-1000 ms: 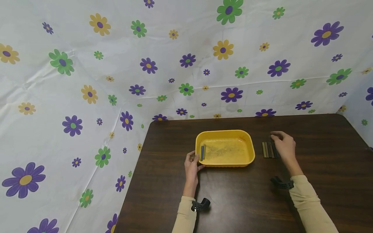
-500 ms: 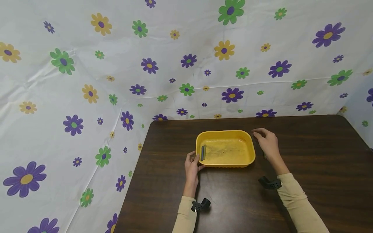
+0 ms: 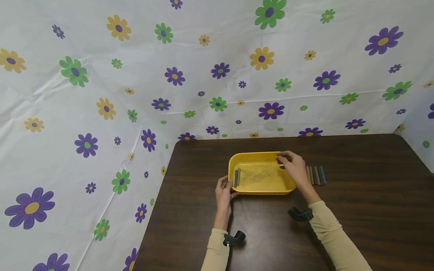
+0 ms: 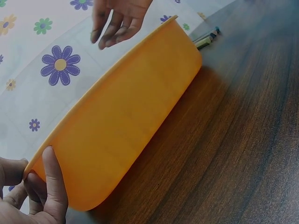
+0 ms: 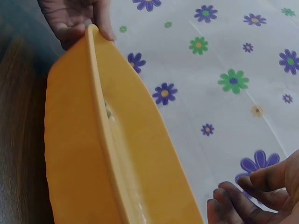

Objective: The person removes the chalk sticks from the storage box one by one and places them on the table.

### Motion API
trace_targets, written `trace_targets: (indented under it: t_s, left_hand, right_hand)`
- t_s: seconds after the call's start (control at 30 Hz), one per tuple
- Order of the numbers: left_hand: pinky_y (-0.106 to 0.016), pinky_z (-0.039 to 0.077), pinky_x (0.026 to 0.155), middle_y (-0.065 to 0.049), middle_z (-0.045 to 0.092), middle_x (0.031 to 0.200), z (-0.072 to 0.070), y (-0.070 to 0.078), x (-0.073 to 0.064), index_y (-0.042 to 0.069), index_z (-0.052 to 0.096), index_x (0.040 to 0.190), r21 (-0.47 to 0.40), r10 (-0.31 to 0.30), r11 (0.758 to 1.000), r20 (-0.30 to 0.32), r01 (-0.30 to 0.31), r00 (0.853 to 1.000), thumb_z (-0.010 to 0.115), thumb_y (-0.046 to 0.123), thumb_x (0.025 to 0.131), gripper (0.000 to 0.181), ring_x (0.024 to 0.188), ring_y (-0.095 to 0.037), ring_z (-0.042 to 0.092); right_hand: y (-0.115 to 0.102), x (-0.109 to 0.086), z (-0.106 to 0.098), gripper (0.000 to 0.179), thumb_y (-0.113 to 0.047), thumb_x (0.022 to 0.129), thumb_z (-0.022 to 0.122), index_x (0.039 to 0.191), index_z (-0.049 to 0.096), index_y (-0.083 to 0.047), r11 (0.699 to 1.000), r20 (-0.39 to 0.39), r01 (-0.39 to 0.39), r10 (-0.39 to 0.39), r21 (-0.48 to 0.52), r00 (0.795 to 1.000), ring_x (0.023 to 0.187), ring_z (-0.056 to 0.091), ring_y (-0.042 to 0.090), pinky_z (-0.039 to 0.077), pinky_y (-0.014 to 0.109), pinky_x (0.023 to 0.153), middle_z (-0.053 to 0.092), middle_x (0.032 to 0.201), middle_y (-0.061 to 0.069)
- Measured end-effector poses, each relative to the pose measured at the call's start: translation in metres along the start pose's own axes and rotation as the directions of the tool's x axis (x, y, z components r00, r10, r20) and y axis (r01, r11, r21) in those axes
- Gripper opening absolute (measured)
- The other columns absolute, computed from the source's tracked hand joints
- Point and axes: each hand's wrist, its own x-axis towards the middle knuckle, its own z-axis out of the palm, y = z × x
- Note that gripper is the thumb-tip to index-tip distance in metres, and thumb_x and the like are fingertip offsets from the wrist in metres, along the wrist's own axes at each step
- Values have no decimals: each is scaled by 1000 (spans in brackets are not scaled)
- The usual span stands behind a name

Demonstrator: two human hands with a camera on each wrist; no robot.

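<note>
A yellow plastic tray [image 3: 261, 191] sits on the dark table. My left hand [image 3: 223, 194] pinches its left rim, thumb and fingers on either side of the wall, as the left wrist view [image 4: 39, 196] confirms. Inside the tray at its left end lie two chalk sticks, one blue [image 3: 236, 178] and one olive green [image 3: 239, 176]. My right hand [image 3: 294, 167] hangs over the tray's right end. In the right wrist view its dark-smudged fingers [image 5: 233, 200] are loosely bent with nothing between them.
To the right of the tray, several chalk sticks [image 3: 315, 175] lie side by side in a row on the brown wood-grain table [image 3: 366, 195]. A white flower-print sheet [image 3: 190, 49] hangs behind and to the left. Each wrist wears a black camera mount [image 3: 234, 238].
My right hand has moved left from above the row of chalk sticks to over the tray's right end, uncovering the row. My left hand stays at the rim.
</note>
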Motion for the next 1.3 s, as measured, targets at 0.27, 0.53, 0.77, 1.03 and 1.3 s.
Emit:
trace_targets:
  t_s: [0.27, 0.53, 0.77, 1.03, 1.3]
  left_hand:
    - [-28, 56, 58, -28, 52, 109, 0, -2, 1, 3, 52, 129, 7, 6, 1000, 1, -6, 1000, 60, 21, 96, 39, 94, -45, 58]
    - [-29, 56, 58, -22, 54, 104, 1, -3, 3, 1, 52, 129, 9, -1, 1000, -15, 1, 1000, 60, 19, 96, 39, 92, -42, 59]
    - [-29, 56, 57, -25, 53, 107, 2, -2, 2, 1, 52, 129, 11, 3, 1000, -14, -3, 1000, 60, 18, 96, 39, 90, -39, 61]
    - [-28, 56, 57, -29, 52, 110, 1, -2, 2, 1, 52, 129, -3, 4, 1000, -6, -4, 1000, 58, 16, 97, 36, 93, -45, 59]
    - [-28, 56, 57, -28, 52, 109, 1, -2, 3, 2, 53, 128, 13, -2, 1000, -15, 2, 1000, 57, 15, 97, 33, 92, -43, 60]
  right_hand:
    - [-7, -1, 20, 29, -17, 100, 51, 120, 60, 2, 1000, 47, 12, -12, 11, 999, 98, 62, 33, 53, 49, 83, 64, 108, 22]
    - [-9, -1, 38, 30, -14, 100, 52, 121, 59, 6, 1000, 85, 13, -13, 3, 996, 97, 62, 38, 54, 50, 82, 64, 106, 23]
    - [-10, -3, 54, 28, -12, 99, 52, 119, 60, 5, 1000, 100, 11, -11, 2, 995, 95, 64, 37, 54, 49, 80, 65, 104, 22]
    - [-10, -2, 72, 30, -13, 99, 51, 122, 59, 5, 999, 142, 19, -14, -36, 990, 94, 64, 35, 54, 50, 78, 66, 104, 21]
    - [-11, -3, 86, 33, -14, 98, 53, 125, 56, 5, 999, 181, -24, 16, 44, 983, 95, 64, 41, 55, 50, 78, 61, 109, 29]
